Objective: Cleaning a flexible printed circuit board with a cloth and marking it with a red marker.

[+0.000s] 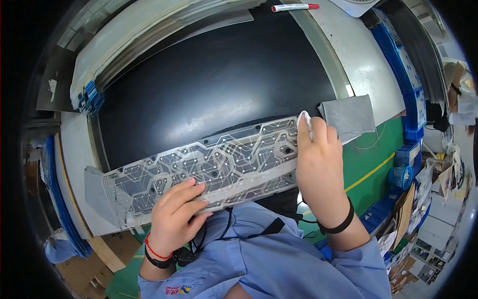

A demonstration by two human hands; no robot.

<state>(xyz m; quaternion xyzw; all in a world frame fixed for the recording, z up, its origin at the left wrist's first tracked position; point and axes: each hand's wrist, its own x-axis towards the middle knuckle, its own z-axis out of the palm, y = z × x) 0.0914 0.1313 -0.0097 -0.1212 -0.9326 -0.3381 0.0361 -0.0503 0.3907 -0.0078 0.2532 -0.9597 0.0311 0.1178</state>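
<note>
Left hand [177,214], fingers slightly spread, sits over the near edge of the clear patterned sheet [234,158], which runs along the black mat [209,94]'s near side. Right hand [321,149]'s pinching a white wipe [301,114] at the sheet's right end. Loads of mat beyond, up to a marker [295,7].

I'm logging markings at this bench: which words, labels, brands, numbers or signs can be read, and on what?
Blue shirt: small red lettering beside a blue-and-yellow emblem; I'm leaving its wording uncopied.
Marker with a red cap: any print on its white barrel is too small to read.
Patterned clear sheet: pale branching lines and dots, no legible lettering.
Elsewhere: nothing sharp enough to read.
</note>
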